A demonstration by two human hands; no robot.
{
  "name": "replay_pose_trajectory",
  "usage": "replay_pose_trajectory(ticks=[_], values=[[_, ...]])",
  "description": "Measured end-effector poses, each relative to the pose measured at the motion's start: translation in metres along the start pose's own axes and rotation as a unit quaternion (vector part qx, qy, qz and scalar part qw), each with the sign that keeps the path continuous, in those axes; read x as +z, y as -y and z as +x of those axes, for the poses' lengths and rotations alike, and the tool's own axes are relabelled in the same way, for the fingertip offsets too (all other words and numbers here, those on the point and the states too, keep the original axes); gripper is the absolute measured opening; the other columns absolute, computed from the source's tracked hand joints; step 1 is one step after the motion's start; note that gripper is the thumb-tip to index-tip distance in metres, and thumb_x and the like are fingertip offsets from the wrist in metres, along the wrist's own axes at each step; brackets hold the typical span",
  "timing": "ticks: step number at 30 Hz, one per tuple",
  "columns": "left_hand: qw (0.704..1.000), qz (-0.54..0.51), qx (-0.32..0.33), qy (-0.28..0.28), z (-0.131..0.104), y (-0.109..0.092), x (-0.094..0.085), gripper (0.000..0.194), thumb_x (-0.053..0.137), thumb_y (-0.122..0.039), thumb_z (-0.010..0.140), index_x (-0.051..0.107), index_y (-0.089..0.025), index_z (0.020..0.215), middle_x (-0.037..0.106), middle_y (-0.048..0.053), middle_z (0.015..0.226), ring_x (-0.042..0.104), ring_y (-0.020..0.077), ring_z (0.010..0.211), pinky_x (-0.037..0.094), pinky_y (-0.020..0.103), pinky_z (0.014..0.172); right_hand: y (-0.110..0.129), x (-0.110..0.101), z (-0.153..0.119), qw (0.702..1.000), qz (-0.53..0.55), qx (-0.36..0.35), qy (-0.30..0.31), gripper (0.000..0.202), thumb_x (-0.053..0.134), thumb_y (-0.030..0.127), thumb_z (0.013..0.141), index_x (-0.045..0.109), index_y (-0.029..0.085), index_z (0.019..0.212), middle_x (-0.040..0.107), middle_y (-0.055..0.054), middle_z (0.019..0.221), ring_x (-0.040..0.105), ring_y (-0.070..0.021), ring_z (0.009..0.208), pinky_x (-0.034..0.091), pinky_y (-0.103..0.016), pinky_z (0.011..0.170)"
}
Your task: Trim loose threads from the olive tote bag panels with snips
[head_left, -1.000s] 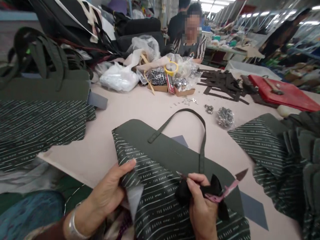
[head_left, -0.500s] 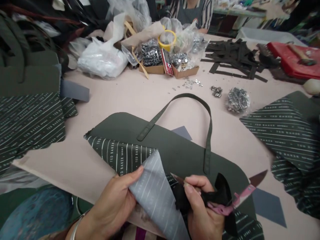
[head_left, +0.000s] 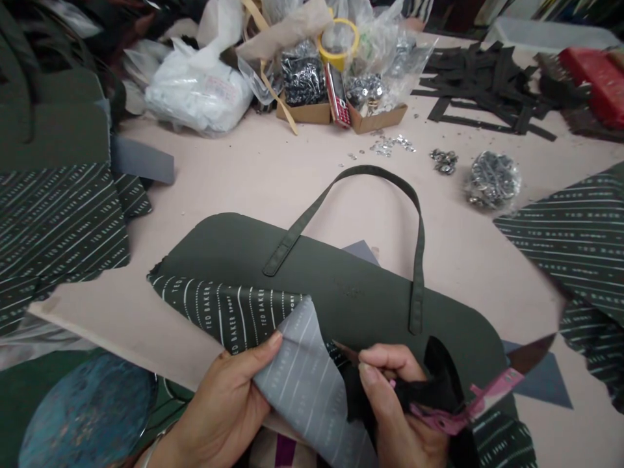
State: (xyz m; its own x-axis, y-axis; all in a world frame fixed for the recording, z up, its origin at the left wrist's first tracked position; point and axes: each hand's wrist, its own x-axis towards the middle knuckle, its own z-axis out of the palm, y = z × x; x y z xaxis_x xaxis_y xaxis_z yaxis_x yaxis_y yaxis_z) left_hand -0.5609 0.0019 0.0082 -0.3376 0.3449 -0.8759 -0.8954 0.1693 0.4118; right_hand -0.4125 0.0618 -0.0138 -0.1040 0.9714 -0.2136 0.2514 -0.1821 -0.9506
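A dark green bag panel [head_left: 336, 279] with a looped handle [head_left: 375, 174] lies in front of me, its striped lettered lining [head_left: 229, 312] turned up at the near edge. My left hand [head_left: 238, 383] pinches a folded flap of lining, grey underside [head_left: 312, 383] outward, between thumb and fingers. My right hand [head_left: 397, 396] is closed around a pink-handled bladed tool [head_left: 487, 396]. One broad blade points right; a thin pointed tip [head_left: 345, 351] shows past my fingertips at the flap's edge. Black material [head_left: 441, 383] bunches around the tool, and I cannot make out how its parts join.
Striped bag pieces lie at the left [head_left: 63, 227] and the right [head_left: 575, 240]. Further back are a white plastic bag [head_left: 199, 91], cardboard boxes of metal fittings [head_left: 377, 120], a red phone [head_left: 337, 96], dark strips [head_left: 497, 84] and a bag of metal parts [head_left: 493, 180]. A blue round stool [head_left: 88, 416] stands below.
My view has shifted slightly, so the objects at the back sit higher and the right-hand ones further right. Both hands keep their grip; the thin tip stays at the flap's edge.
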Motion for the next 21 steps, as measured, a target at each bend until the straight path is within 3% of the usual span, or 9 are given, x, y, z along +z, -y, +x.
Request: replay_pose_trajectory(ticks=[7,13,21], values=[[1.0,-0.013,-0.001,-0.027,0.0,-0.001,0.0,0.017,0.066,-0.002,0.08,0.079,-0.011,0.084,0.078,0.014,0.096,0.074,0.0323,0.088,0.063,0.045,0.084,0.001,0.001,-0.002,1.0,-0.008,-0.013,0.008,0.012,0.066,0.037,0.087,0.068,0.026,0.082,0.058,0.005,0.073,0.05,-0.0134,0.063,0.04,-0.025,0.061],[1.0,-0.024,-0.002,-0.012,0.001,0.001,-0.002,0.013,0.076,-0.005,0.073,0.079,-0.01,0.085,0.078,0.016,0.099,0.073,0.0345,0.095,0.063,0.043,0.085,0.008,0.002,-0.001,0.998,-0.03,-0.059,0.012,0.008,0.063,0.028,0.089,0.068,0.027,0.083,0.061,0.006,0.076,0.051,-0.0122,0.065,0.04,-0.023,0.063],[0.999,-0.007,0.004,-0.032,0.002,0.007,-0.012,0.032,0.089,-0.012,0.062,0.079,-0.016,0.092,0.079,0.01,0.095,0.072,0.0332,0.102,0.063,0.038,0.084,-0.004,0.016,-0.006,0.995,-0.052,-0.081,-0.008,0.019,0.062,0.038,0.093,0.067,0.026,0.079,0.063,0.003,0.075,0.054,-0.0161,0.066,0.039,-0.029,0.065]])
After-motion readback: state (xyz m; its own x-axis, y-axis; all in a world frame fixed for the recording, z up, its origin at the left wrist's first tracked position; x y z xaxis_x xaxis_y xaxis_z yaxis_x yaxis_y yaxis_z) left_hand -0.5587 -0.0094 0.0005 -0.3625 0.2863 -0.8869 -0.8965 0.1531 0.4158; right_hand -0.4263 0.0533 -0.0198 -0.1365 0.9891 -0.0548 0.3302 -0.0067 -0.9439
